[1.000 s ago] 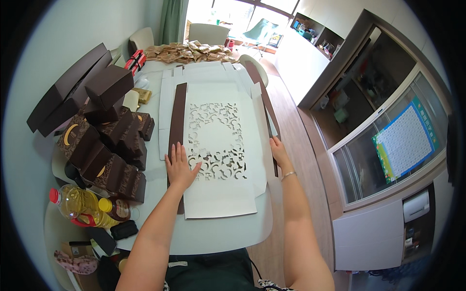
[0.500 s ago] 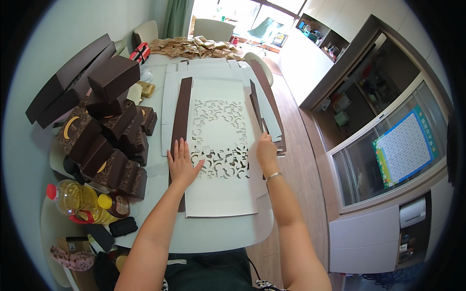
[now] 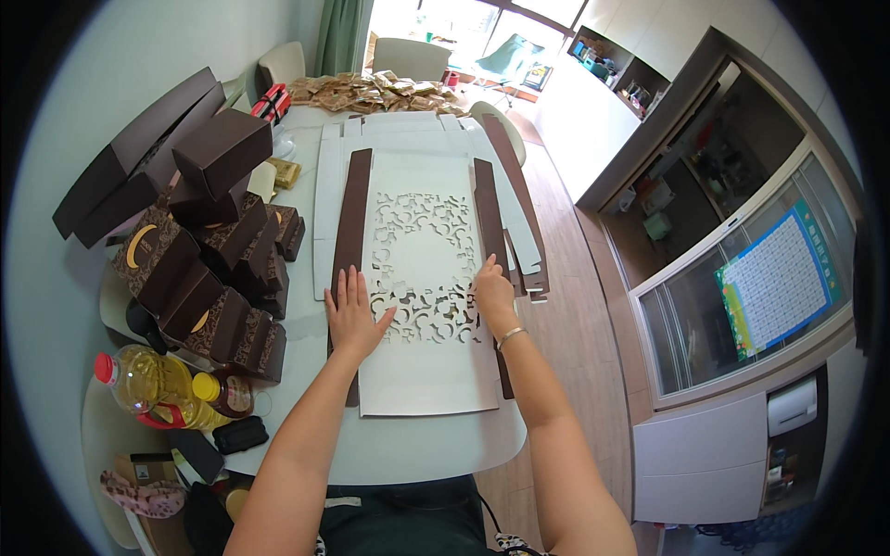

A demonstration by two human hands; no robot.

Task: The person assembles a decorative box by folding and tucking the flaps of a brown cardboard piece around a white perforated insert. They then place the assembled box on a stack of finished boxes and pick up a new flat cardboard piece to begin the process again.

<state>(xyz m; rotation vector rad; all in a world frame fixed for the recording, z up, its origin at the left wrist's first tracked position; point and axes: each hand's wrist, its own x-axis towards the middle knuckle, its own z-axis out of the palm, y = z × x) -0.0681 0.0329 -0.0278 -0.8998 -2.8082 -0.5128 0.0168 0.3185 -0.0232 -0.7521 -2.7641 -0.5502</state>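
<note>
A long white cardboard sheet (image 3: 426,380) with cut-out scrollwork lies on the table in front of me. Brown flaps are folded over along both long sides: a left flap (image 3: 352,213) and a right flap (image 3: 486,204). My left hand (image 3: 352,318) rests flat with spread fingers across the left flap and the sheet's edge. On the right flap, my right hand (image 3: 494,292) presses down near its middle, fingers curled together; a bracelet circles that wrist. Beneath lie more flat cardboard blanks (image 3: 329,185), white with brown edges.
Brown boxes (image 3: 222,153) are piled on the left. Nearer stand an oil bottle (image 3: 153,385) and a yellow-capped jar (image 3: 225,394), beside a black case (image 3: 240,434). Many small gold packets (image 3: 380,93) cover the table's far end. A sliding-door cabinet (image 3: 732,241) stands on the right.
The right flap, raised on edge before, now lies folded down flat. My right hand has shifted left and a little nearer onto it. My left hand stays in place on the sheet.
</note>
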